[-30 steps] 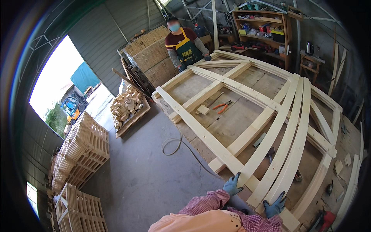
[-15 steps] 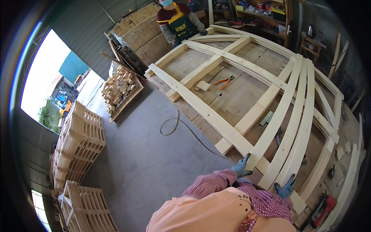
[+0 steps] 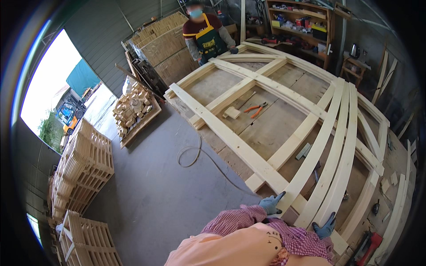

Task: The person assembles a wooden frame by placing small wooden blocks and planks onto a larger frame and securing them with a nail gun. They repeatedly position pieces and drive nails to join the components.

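Three long, pale curved wooden slats (image 3: 332, 153) lie side by side across a large wooden frame (image 3: 235, 144), fanning apart toward me. My left hand (image 3: 270, 204), in a blue-grey glove with dark fingertips, touches the near end of the leftmost slat, index finger stretched out and thumb apart. My right hand (image 3: 325, 226), gloved alike, rests against the outer edge of the rightmost slat near its end, fingers spread. The undersides of both hands are hidden. Orange-handled pliers (image 3: 256, 109) and a small wood block (image 3: 231, 112) lie inside the frame.
A masked person in an apron (image 3: 208, 37) stands at the frame's far left corner. Stacked slatted wooden panels (image 3: 82, 170) and a pallet of wood offcuts (image 3: 132, 106) stand left. A hose (image 3: 195, 151) loops on the floor. A red tool (image 3: 372, 246) lies at lower right.
The view has tilted up slightly, so the scene sits lower in the picture. Both hands stay by the slat ends; the left index finger now lies straighter along the wood.
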A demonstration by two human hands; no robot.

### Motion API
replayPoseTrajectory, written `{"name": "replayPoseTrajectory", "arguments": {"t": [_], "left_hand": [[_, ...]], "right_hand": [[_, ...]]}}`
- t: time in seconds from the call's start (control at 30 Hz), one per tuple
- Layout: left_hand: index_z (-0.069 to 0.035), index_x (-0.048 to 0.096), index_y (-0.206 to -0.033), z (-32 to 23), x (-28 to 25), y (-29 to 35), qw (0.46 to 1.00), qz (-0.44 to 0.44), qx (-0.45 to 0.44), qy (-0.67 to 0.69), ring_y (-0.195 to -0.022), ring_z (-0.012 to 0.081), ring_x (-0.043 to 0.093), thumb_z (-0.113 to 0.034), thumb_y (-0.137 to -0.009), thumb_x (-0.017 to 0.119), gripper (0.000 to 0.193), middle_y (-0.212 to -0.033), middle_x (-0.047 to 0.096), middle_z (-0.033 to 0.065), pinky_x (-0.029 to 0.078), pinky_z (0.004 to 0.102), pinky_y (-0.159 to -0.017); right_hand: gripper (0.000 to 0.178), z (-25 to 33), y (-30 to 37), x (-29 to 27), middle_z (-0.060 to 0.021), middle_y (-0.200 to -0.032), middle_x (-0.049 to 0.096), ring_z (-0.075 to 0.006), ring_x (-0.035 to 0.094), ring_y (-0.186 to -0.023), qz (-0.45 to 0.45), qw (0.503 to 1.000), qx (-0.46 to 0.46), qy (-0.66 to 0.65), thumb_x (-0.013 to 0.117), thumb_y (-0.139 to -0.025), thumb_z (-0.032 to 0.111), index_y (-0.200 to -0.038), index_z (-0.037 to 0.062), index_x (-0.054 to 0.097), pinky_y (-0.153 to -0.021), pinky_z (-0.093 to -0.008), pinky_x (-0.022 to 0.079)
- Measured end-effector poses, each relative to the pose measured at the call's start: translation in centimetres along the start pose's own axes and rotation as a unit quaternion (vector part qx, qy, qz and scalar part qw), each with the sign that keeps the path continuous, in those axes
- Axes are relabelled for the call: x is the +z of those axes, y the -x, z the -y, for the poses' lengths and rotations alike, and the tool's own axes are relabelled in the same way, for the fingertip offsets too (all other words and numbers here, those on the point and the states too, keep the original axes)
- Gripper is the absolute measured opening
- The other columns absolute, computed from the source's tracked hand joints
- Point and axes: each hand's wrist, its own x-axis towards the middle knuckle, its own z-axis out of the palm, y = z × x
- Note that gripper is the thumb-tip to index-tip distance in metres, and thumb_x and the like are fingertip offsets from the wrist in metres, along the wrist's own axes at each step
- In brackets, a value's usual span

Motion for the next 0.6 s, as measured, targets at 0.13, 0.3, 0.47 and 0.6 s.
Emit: {"name": "replayPoseTrajectory", "arguments": {"t": [0.13, 0.3, 0.47, 0.6], "left_hand": [[-0.014, 0.002, -0.146, -1.3, -8.2, -2.1, 0.980, -0.160, 0.112, 0.034, -0.093, 0.0386, 0.059, -0.034, -0.076, 0.067, 0.097, -0.103, 0.058, 0.0242, 0.046, 0.0442, -0.083], [-0.010, -0.001, -0.145, -12.5, -33.3, 5.5, 0.823, -0.482, 0.284, 0.098, -0.058, 0.0203, 0.055, -0.012, -0.076, 0.068, 0.097, -0.066, 0.056, 0.0106, 0.046, 0.0325, -0.055], [-0.011, 0.002, -0.145, -15.2, -39.0, 8.7, 0.738, -0.507, 0.400, 0.193, -0.048, 0.0073, 0.045, -0.001, -0.078, 0.064, 0.092, -0.059, 0.049, 0.0011, 0.038, 0.0226, -0.043], [-0.006, 0.007, -0.144, -6.4, -26.7, 3.0, 0.887, -0.334, 0.262, 0.183, -0.065, 0.0206, 0.055, -0.018, -0.077, 0.066, 0.090, -0.073, 0.057, 0.0106, 0.044, 0.0310, -0.059]], "right_hand": [[0.125, -0.1, -0.2, 0.2, -0.0235, -0.146, 0.016, -0.0418, 0.024, -0.131, 0.020, 0.999, 0.024, 0.016, 0.083, -0.053, 0.038, -0.146, 0.0232, 0.001, -0.107, -0.0480, 0.024], [0.123, -2.9, -0.6, 1.4, -0.0243, -0.144, 0.018, -0.0414, 0.025, -0.130, -0.020, 0.999, -0.039, -0.004, 0.083, -0.054, 0.033, -0.146, 0.0151, 0.004, -0.107, -0.0464, 0.025], [0.123, -2.0, -0.2, 0.5, -0.0257, -0.143, 0.019, -0.0419, 0.026, -0.129, -0.025, 0.999, -0.028, -0.021, 0.084, -0.053, 0.030, -0.146, 0.0153, 0.004, -0.107, -0.0466, 0.024], [0.129, -2.4, -0.5, 1.8, -0.0254, -0.143, 0.019, -0.0427, 0.025, -0.129, -0.018, 0.999, -0.047, -0.017, 0.084, -0.048, 0.035, -0.146, 0.0161, 0.003, -0.106, -0.0492, 0.025]]}}
